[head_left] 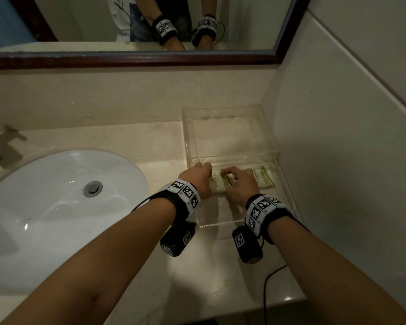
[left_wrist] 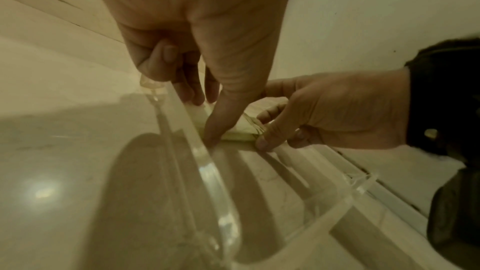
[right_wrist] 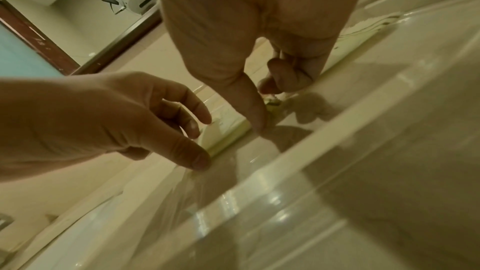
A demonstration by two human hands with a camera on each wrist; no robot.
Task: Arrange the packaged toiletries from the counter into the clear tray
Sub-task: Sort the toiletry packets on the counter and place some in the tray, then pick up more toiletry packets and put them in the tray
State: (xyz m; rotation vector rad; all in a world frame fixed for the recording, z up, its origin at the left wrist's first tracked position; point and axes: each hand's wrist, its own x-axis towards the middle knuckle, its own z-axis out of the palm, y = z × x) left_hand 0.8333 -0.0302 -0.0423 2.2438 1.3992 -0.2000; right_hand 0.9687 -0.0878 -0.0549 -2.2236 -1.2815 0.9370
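A clear tray [head_left: 231, 109] with two compartments stands on the counter against the right wall. Its far compartment holds nothing. Two cream packets with green stripes lie end to end in the near compartment, behind the divider. My left hand [head_left: 198, 175] holds the left end of the left packet [head_left: 216, 186], thumb on its near edge and fingers over its far edge. My right hand [head_left: 238, 184] pinches the striped right end of that same packet [right_wrist: 223, 133], thumb on its near edge, curled fingers on top. The right packet [head_left: 264, 178] lies untouched beside it.
A white sink [head_left: 56, 207] with a faucet [head_left: 0, 146] fills the counter's left half. A dark-framed mirror [head_left: 150, 59] hangs above the backsplash. A tiled wall [head_left: 338, 137] closes the right side. A black cable [head_left: 267, 289] hangs over the counter's front edge.
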